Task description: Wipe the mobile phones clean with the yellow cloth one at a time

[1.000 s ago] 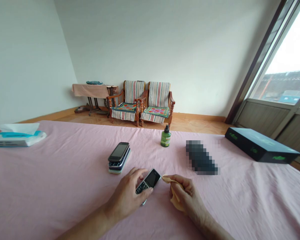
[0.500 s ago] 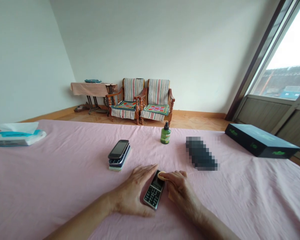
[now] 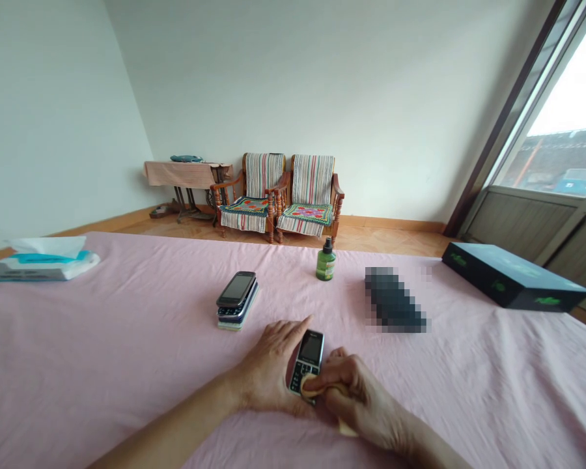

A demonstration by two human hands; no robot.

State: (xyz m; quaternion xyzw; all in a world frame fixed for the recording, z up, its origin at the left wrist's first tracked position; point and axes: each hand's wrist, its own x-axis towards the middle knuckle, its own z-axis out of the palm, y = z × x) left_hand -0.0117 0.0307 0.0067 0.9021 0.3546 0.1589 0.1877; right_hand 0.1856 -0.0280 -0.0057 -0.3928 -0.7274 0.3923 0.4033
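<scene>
Before the bottle (image 3: 325, 265), glossy oblong phone (image 3: 312, 348) within left hand's (image 3: 268, 368) thumb-to-fingers spread, right hand (image 3: 364, 397) pinching folded cloth (image 3: 311, 385) against keypad (image 3: 296, 378).

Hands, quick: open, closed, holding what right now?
Left hand: open, curved along the phone; whether it grips cannot be told.
Right hand: closed on the yellow cloth, over the phone's lower half.
</scene>
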